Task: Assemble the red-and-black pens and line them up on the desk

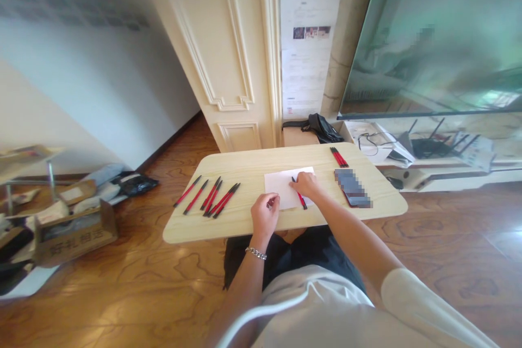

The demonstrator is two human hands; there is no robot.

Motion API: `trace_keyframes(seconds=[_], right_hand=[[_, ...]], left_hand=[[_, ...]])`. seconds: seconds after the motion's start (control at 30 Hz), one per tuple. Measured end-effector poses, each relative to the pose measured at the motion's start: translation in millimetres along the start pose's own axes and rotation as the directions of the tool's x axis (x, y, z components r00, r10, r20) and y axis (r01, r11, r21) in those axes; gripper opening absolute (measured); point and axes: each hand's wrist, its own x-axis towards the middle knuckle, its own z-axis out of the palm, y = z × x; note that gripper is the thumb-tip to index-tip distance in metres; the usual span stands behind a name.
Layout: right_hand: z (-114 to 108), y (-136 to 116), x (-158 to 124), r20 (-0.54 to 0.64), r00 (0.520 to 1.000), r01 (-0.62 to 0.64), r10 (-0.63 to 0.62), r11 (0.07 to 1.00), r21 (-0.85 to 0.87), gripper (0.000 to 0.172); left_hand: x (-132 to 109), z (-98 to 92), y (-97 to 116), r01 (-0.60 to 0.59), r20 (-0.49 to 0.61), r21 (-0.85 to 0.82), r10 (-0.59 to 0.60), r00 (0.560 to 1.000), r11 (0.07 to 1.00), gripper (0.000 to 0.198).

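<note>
Partly, the right hand (306, 184) covers the upper end of the red-and-black pen (302, 200) on the white paper (277, 180); its digits touch it, but whether that grip pinches cannot be told. The left hand (265, 213) is curled beside the paper, fingertips gathered, its inside hidden. Pixelation masks the phone (349, 185) on the tabletop (248, 166). The wall poster (308, 65) bears print too small to read; the cardboard box (77, 239) carries blurred dark characters.
</note>
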Motion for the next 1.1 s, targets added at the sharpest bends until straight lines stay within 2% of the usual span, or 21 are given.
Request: trace_keyframes(seconds=[0.1, 0.17, 0.2, 0.27, 0.33, 0.37, 0.43, 0.53, 0.63, 0.73, 0.83, 0.97, 1.1], right_hand=[[-2.6, -0.4, 0.0, -0.022, 1.000, -0.001, 0.003, 0.997, 0.073, 0.028], [-5.0, -1.1, -6.4, -0.056, 0.997, 0.065, -0.053, 0.970, 0.235, 0.031], [-5.8, -2.0, -11.6, -0.074, 0.992, 0.121, -0.101, 0.928, 0.352, 0.034], [-5.6, -5.1, -24.8, -0.119, 0.974, 0.227, -0.195, 0.762, 0.607, 0.037], [-3.5, -8.6, -38.4, -0.151, 0.961, 0.258, -0.232, 0.551, 0.794, 0.036], [-2.3, -10.2, -44.3, -0.155, 0.960, 0.251, -0.234, 0.470, 0.846, 0.036], [-0.8, -12.4, -52.3, -0.164, 0.962, 0.239, -0.217, 0.382, 0.893, 0.037], [-2.6, -14.6, -56.0, -0.216, 0.964, 0.259, -0.158, 0.349, 0.901, 0.037], [-5.7, -18.9, -56.6, -0.259, 0.964, 0.264, -0.063, 0.363, 0.894, 0.038], [-4.8, -25.5, -58.3, -0.258, 0.966, 0.226, 0.018, 0.421, 0.878, 0.042], [0.1, -30.8, -58.7, -0.275, 0.961, 0.236, 0.034, 0.424, 0.875, 0.042], [7.4, -33.6, -56.1, -0.277, 0.961, 0.258, 0.014, 0.322, 0.911, 0.040], [9.1, -32.7, -55.4, -0.237, 0.972, 0.232, 0.005, 0.192, 0.954, 0.039]], left_hand=[[0.0, -0.5, 2.4, 0.041, 0.020, -0.038, -0.040, 0.999, 0.998, 0.024], [0.6, 0.6, 7.5, 0.078, 0.063, -0.061, -0.074, 0.995, 0.995, 0.027], [1.0, 2.0, 11.0, 0.092, 0.094, -0.078, -0.085, 0.992, 0.993, 0.029], [2.0, 6.5, 18.6, 0.115, 0.165, -0.134, -0.092, 0.982, 0.984, 0.032], [2.9, 13.1, 25.0, 0.145, 0.219, -0.219, -0.096, 0.971, 0.965, 0.035], [3.1, 16.8, 27.3, 0.164, 0.232, -0.267, -0.102, 0.967, 0.950, 0.036], [2.5, 24.1, 29.3, 0.193, 0.227, -0.350, -0.117, 0.967, 0.917, 0.036], [-1.1, 33.1, 27.9, 0.212, 0.177, -0.376, -0.154, 0.972, 0.902, 0.035], [-5.8, 38.0, 25.0, 0.210, 0.137, -0.342, -0.172, 0.976, 0.916, 0.034], [-8.8, 38.5, 22.7, 0.208, 0.175, -0.385, -0.151, 0.973, 0.899, 0.033], [-9.6, 35.9, 21.2, 0.229, 0.204, -0.423, -0.154, 0.967, 0.877, 0.035], [-8.6, 30.9, 21.0, 0.228, 0.198, -0.413, -0.158, 0.967, 0.882, 0.036], [-6.3, 28.8, 21.4, 0.282, 0.264, -0.446, -0.176, 0.948, 0.849, 0.038]])
